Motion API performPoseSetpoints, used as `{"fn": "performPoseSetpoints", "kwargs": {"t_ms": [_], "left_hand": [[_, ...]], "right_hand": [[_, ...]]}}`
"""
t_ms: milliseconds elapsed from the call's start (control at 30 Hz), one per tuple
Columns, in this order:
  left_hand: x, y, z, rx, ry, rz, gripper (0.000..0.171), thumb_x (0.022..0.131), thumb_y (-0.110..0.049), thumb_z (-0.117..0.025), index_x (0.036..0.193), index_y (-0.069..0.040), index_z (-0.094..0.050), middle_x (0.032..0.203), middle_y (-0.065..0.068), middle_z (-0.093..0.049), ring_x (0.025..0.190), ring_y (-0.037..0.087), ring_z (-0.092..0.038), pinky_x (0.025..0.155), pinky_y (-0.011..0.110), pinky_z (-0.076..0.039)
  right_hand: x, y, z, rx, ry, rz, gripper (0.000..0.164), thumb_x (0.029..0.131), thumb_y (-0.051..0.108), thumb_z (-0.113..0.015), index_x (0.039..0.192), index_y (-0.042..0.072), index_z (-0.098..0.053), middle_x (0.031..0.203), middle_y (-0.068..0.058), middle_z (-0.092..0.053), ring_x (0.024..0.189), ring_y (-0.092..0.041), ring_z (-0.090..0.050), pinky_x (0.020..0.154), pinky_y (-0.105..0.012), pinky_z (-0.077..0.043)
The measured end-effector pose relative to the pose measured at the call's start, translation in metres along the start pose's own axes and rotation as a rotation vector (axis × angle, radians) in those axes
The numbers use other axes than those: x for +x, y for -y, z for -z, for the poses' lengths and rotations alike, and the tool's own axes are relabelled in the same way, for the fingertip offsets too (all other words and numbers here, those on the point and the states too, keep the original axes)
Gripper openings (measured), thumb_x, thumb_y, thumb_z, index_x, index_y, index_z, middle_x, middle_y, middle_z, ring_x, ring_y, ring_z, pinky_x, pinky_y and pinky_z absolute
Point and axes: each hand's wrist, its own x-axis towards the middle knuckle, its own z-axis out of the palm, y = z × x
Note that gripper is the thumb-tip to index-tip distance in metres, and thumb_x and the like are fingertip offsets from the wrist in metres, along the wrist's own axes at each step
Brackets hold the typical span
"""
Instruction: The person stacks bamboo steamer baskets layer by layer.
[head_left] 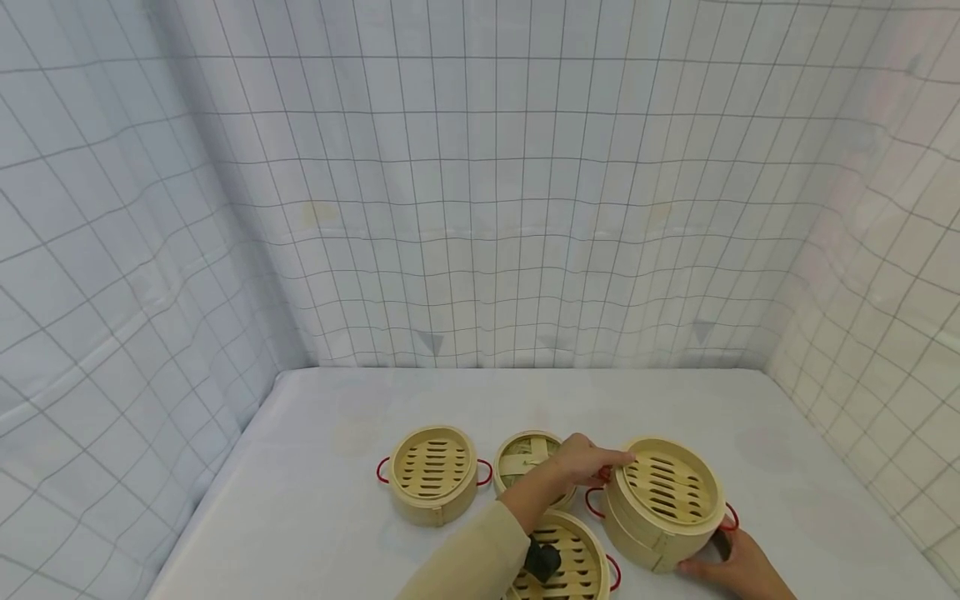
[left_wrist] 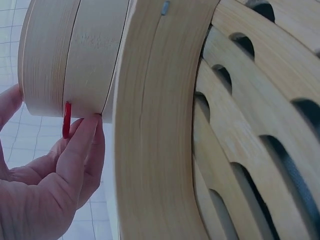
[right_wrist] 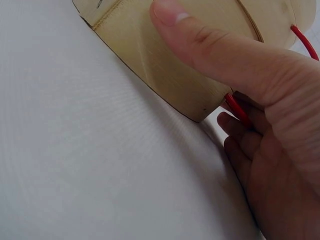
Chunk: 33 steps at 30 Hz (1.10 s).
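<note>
On the right of the head view, both hands hold a stack of round bamboo steamer baskets (head_left: 663,500) with red side handles and a slatted top. My left hand (head_left: 588,461) grips its left side; the left wrist view shows thumb and fingers of that hand (left_wrist: 60,175) spread across the wall around a red handle (left_wrist: 67,120). Low on the right side, my right hand (head_left: 738,567) grips the stack. Its thumb (right_wrist: 195,40) lies along the wall in the right wrist view, and the other fingers curl by another red handle (right_wrist: 237,110). The stack's lower edge is close over the table.
A slatted steamer basket (head_left: 566,575) sits under my left forearm, at the near edge. Behind it is a woven-topped steamer lid (head_left: 517,467), partly hidden by the arm. Another steamer basket (head_left: 432,475) stands to the left. White grid-patterned curtains (head_left: 480,208) enclose the white table (head_left: 315,500).
</note>
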Motion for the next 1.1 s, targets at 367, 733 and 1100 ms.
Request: {"fn": "performPoseSetpoints", "kwargs": {"t_ms": [367,733,1100], "left_hand": [[-0.0069,-0.0036,-0.0006,0.044,-0.016,-0.013,0.038,0.077,-0.034,-0.073,0.063,-0.002,-0.058,0.06,0.006,-0.054,0.05,0.012,-0.05,0.062,0.033,-0.054],[-0.0081,-0.0031,-0.0007,0.045,-0.029,0.004,0.036,0.077,-0.034,-0.074,0.069,-0.003,-0.057,0.067,0.007,-0.056,0.053,0.013,-0.053,0.063,0.033,-0.055],[-0.0076,-0.0033,0.0016,-0.004,0.003,0.02,0.036,0.077,-0.033,-0.074,0.068,-0.002,-0.058,0.066,0.007,-0.057,0.054,0.013,-0.052,0.065,0.034,-0.055]], "right_hand": [[-0.0001,-0.0004,0.0004,0.003,0.003,-0.008,0.088,0.068,0.035,-0.08,0.132,-0.007,-0.038,0.131,-0.027,-0.043,0.123,-0.043,-0.035,0.096,-0.057,-0.032],[-0.0002,-0.0003,0.0007,-0.003,0.002,-0.019,0.09,0.068,0.036,-0.081,0.132,-0.009,-0.036,0.132,-0.029,-0.041,0.123,-0.046,-0.034,0.095,-0.058,-0.032],[-0.0009,0.0013,0.0017,0.035,0.006,0.013,0.086,0.068,0.032,-0.081,0.133,-0.006,-0.037,0.134,-0.026,-0.041,0.126,-0.042,-0.03,0.098,-0.058,-0.028]]}}
